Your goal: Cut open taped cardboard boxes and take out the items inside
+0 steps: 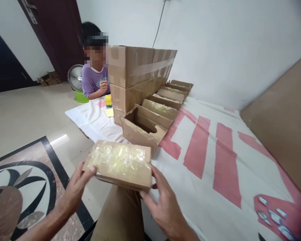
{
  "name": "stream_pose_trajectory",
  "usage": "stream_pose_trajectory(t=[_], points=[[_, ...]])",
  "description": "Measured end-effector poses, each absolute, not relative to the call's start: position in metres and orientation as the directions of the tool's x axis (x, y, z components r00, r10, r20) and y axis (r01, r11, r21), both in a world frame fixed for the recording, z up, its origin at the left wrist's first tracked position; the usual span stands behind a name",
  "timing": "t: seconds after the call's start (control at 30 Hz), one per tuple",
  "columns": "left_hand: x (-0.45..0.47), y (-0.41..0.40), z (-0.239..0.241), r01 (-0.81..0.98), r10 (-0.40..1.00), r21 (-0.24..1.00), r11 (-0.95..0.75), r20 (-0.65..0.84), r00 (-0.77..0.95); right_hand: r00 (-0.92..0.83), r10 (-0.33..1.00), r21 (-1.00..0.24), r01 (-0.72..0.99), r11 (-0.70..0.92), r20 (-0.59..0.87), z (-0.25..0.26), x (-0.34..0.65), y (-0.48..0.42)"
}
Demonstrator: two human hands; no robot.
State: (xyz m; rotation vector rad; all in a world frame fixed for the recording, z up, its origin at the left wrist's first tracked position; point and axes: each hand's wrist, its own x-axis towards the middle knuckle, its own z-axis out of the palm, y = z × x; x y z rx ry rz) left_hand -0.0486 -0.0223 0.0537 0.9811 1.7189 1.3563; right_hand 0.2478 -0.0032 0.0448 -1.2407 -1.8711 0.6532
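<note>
Item 1: flat cardboard box [120, 164], shallow, top covered in crinkled clear film. Held in the air at 6 o'clock in the view, above the person's knee [120, 214] and apart from the white-and-red printed sheet [215, 157].

Risk: the hold is at the two short ends only, by fingertips. The box appears tilted, its near edge lower; it could slide out toward the knee or the tiled floor [25, 113] if either hand eases. The glossy film looks slick and would give poor purchase if the fingers shift onto it.

Item 2: left hand [76, 187], entering from 7 o'clock, forearm angled up and inward, fingers curled closed on the box's left end, thumb on top.

Item 3: right hand [163, 201], entering from 5 o'clock, palm turned inward, fingers closed on the right corner, thumb along the edge.

Item 4: row of open cardboard boxes [153, 120], at 12 o'clock beyond the held box, some already holding film-covered contents.

Item 5: two large taped cartons [137, 73], stacked, behind the row.

Item 6: another person [95, 80], seated at 11 o'clock by a small fan [75, 77].
</note>
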Motion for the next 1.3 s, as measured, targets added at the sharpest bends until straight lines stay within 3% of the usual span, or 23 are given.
stream_pose_trajectory(t=[0.2,0.37,0.57,0.73,0.8,1.3], points=[[0.065,-0.026,0.061,0.086,0.999,0.996,0.037,-0.039,0.022,0.066,0.946,-0.701,0.688,0.186,0.316,0.033,0.377,-0.080],[0.146,0.016,0.057,0.040,0.977,0.996,-0.084,0.075,0.199,0.394,0.866,-0.725,0.686,-0.056,0.307,0.023,0.419,-0.084],[0.163,0.034,0.026,0.033,0.991,0.998,-0.052,0.047,0.129,0.424,0.863,-0.787,0.614,-0.052,0.274,0.008,0.424,-0.064],[0.108,0.048,-0.003,0.194,0.957,0.981,-0.015,0.070,-0.282,0.439,0.857,-0.812,0.582,-0.043,0.270,-0.025,0.430,-0.064],[0.090,0.065,-0.006,0.249,0.929,0.968,-0.034,0.123,-0.350,0.439,0.856,-0.815,0.579,-0.036,0.273,-0.035,0.431,-0.063],[0.107,0.145,-0.021,0.209,0.922,0.957,-0.203,0.258,-0.288,0.419,0.865,-0.809,0.587,-0.026,0.275,-0.032,0.435,-0.057]])
